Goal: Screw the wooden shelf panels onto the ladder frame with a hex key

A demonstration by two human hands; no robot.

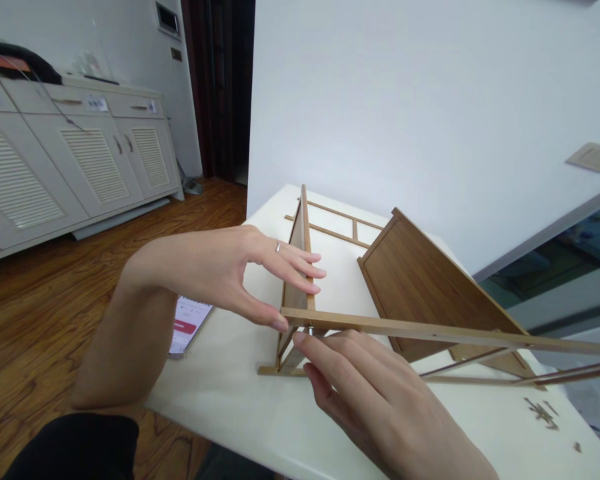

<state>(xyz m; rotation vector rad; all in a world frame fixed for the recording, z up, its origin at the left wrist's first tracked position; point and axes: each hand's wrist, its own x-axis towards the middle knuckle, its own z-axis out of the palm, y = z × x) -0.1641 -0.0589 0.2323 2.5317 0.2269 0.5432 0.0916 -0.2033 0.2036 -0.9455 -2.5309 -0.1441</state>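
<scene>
My left hand (240,270) reaches over a brown wooden side panel (296,240) standing on edge. Its fingers lie across the panel's top edge, while the thumb presses the end of a long wooden rail (390,325). Below that rail end, the fingertips of my right hand (375,393) pinch a small silvery screw (311,329) at the joint. The screw's tip is hidden in or behind the wood. A wide brown wooden board (425,287) leans at a slant behind the rail, to the right.
The parts rest on a white table (215,393). Several loose screws (543,413) lie at its right. A thin wooden frame (355,230) lies at the back by the white wall. A phone (189,325) with a lit screen sits near my left forearm.
</scene>
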